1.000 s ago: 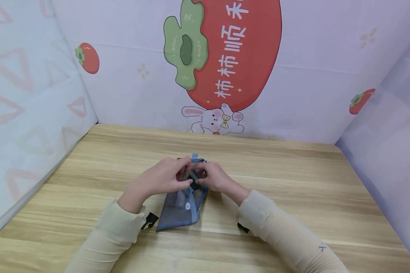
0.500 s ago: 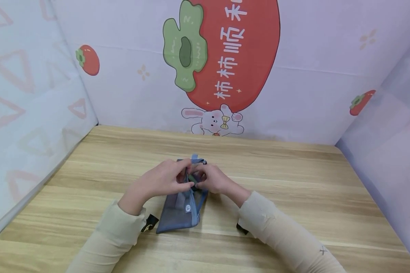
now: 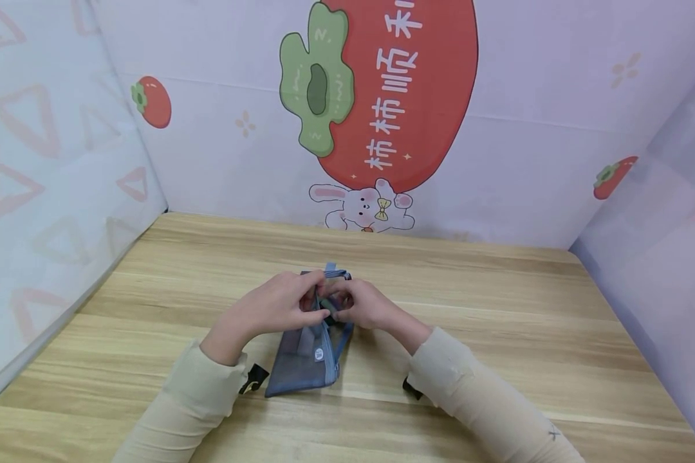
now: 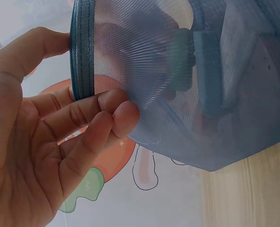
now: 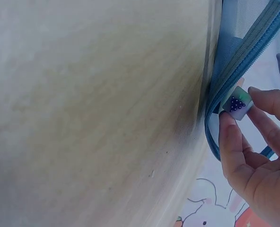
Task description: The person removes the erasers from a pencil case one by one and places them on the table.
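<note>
Centrally on the light wooden table (image 3: 498, 334) lies a blue mesh zip pouch (image 3: 307, 360), long axis running away from the person, its near end flat on the wood and its far, open end lifted between both hands. Left hand (image 3: 275, 302) pinches the pouch's blue fabric rim — thumb on one side, curled fingers (image 4: 116, 111) on the other, per the left wrist view. Right hand (image 3: 361, 303) is at the same opening, just right of the left hand, fingertips touching. Right wrist view: thumb and forefinger pinch a small white-and-green tile printed with dark dots (image 5: 236, 103), held right against the pouch's blue zipper edge (image 5: 244, 56). Through the mesh, dim shapes sit inside the pouch — a green one (image 4: 180, 59) and a blue one (image 4: 207, 71); can't tell what they are. Cream sleeves cover both forearms, with a small black tab beside each wrist, either side of the pouch. Behind the pouch, past the table's far edge, a pale backdrop with a big red persimmon cartoon (image 3: 417, 83) and a white rabbit drawing (image 3: 361, 206).
</note>
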{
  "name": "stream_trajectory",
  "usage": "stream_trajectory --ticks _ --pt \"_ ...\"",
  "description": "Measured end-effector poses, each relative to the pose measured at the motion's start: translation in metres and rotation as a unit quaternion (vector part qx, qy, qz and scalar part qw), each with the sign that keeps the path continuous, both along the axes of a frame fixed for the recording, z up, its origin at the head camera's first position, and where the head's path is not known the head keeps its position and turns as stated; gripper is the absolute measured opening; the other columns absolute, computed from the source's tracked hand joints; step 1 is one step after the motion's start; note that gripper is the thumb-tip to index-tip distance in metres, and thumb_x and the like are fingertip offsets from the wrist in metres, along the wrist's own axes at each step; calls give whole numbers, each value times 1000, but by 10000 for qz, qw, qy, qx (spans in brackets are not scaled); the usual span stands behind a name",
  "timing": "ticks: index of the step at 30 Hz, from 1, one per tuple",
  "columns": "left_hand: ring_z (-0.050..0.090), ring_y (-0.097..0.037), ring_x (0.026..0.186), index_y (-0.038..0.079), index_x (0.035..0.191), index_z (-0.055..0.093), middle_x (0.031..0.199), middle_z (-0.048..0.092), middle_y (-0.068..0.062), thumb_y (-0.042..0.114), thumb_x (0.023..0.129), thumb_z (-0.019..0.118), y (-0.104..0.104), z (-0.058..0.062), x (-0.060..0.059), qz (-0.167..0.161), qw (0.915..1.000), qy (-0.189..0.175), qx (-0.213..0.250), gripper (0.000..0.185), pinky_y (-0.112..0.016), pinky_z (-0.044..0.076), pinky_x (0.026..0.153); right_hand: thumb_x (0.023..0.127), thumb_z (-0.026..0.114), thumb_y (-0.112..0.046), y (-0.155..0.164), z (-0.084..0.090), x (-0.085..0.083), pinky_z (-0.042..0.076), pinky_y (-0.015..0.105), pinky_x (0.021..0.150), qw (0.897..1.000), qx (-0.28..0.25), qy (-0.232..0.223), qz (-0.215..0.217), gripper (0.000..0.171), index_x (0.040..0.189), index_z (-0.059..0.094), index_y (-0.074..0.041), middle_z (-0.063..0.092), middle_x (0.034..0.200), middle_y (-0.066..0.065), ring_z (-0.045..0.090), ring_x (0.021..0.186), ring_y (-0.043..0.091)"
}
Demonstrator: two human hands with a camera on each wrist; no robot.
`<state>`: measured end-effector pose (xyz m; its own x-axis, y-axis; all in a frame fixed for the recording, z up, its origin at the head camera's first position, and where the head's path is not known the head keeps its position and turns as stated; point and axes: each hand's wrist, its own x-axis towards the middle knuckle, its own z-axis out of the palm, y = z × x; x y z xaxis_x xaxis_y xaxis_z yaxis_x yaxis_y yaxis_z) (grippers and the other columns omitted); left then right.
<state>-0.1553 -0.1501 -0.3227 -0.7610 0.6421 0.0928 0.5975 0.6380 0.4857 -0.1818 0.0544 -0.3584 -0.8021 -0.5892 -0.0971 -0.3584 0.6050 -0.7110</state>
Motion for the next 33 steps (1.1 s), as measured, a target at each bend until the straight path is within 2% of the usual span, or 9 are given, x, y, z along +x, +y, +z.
stream_trajectory --ticks 9,15,22,33 --pt "45 -3 56 10 99 56 66 52 9 28 88 71 -4 -2 0 -68 10000 59 -9 25 -21 40 56 88 71 -1 1 0 6 44 23 65 9999 52 -70 -85 42 127 67 -14 61 92 7 52 76 17" --pt "44 -3 55 11 97 55 65 51 9 28 88 71 -7 -2 1 -97 9999 99 -33 25 -21 39 56 87 70 1 2 3 12 46 23 65 9999 -51 -67 -106 40 125 67 -10 62 96 9 54 78 18" --pt "44 -4 55 12 98 55 65 51 9 29 88 71 -9 -3 1 -112 9999 82 -39 25 -21 39 55 88 70 0 5 8 16 49 23 70 9999 -34 -3 -94 38 125 67 -9 63 100 7 58 82 18" --pt "45 -4 56 16 95 52 66 51 8 29 88 70 -9 -4 -2 -111 9999 -49 -15 23 -21 39 55 86 66 5 15 7 17 52 22 74 10000 -76 21 19 37 122 68 -7 65 104 8 59 85 17"
